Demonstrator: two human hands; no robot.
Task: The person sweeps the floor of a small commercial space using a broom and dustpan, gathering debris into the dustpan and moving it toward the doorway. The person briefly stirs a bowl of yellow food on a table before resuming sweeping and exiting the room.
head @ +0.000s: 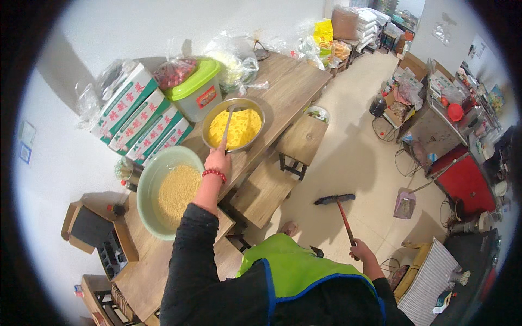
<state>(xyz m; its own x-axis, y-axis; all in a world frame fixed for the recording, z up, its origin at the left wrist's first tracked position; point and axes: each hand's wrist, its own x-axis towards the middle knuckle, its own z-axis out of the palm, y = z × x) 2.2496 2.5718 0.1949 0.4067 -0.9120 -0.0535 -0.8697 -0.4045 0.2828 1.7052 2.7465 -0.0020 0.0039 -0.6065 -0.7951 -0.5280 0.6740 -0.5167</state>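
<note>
My left hand (218,160), with a red bead bracelet at the wrist, grips the handle of a long metal utensil (228,128), a spatula or ladle. Its head rests in a yellow, crumbly or mashed mass (246,129) inside a round metal bowl (206,136). Nearer to me, a pale green basin (145,195) holds soaking beans (177,193), probably soybeans, partly behind my forearm. Down on the right, my right hand (362,252) is closed around the reddish handle of a broom (344,220). The broom's dark bristle head touches the tiled floor.
Stacked white-green cartons (134,110) and a lime-lidded plastic tub (195,83) line the wall side of the wooden table (285,77). Wooden stools (265,191) flank it. A long-handled dustpan (405,205) stands on the floor, near a cluttered red cabinet (465,175) and loose cables (405,163).
</note>
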